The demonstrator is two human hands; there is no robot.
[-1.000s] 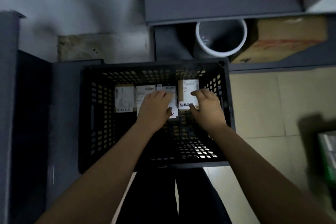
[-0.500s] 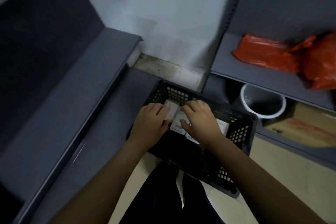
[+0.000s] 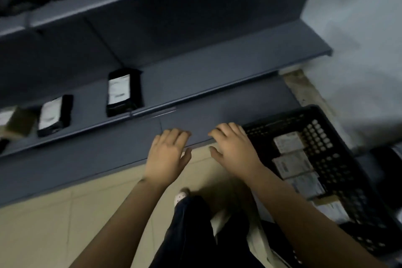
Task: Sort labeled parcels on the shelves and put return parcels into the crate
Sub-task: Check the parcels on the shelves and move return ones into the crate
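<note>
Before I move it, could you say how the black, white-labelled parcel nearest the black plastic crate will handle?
The black white-labelled parcel keeps square edges, so it probably lifts stiffly. Its wrap looks smooth, perhaps slippery. Lying flat, it seems unlikely to roll.

Perforated plastic crate (image 3: 326, 137), matt grey shelf (image 3: 217, 76) (probably metal), paper-labelled parcels (image 3: 288, 142).
</note>
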